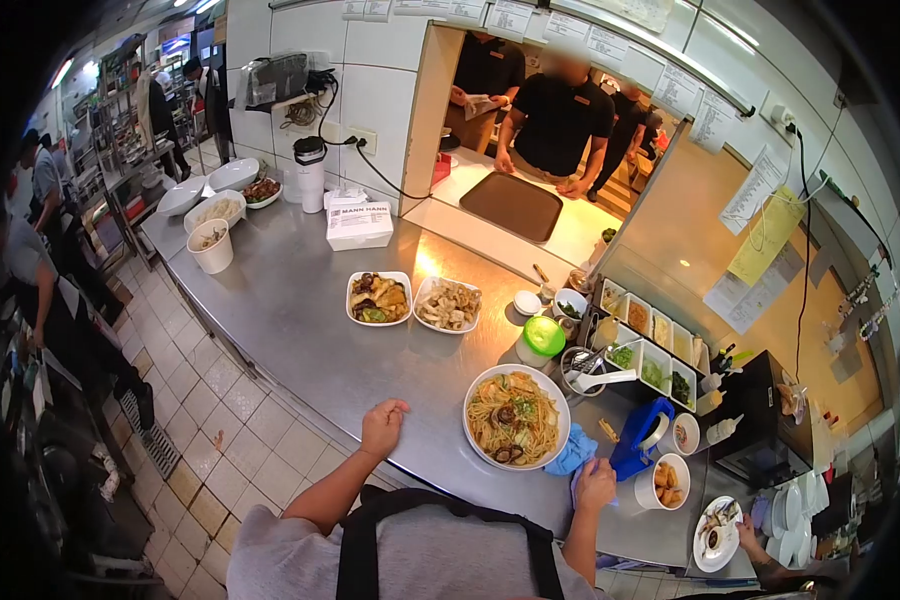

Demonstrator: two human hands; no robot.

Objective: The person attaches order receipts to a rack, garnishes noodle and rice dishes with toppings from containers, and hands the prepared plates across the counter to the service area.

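My left hand (382, 428) rests at the front edge of the steel counter (320, 350), fingers curled into a loose fist with nothing visible in it. To its right is a large white bowl of noodles (515, 415) topped with mushrooms and chopped greens. My right hand (596, 484) is closed just right of the bowl, its fingers around a bluish cloth (570, 452) that lies against the bowl's rim. A blue holder (643, 440) and a white cup of fried pieces (663, 482) stand close to that hand.
Two square bowls of food (379, 299) sit mid-counter, near a white box (360, 226). Beyond the pass window, a person stands at a brown tray (511, 207). Garnish containers (654, 366) line the right. Another person's hand (747, 530) holds a plate (717, 535). Several people work at left.
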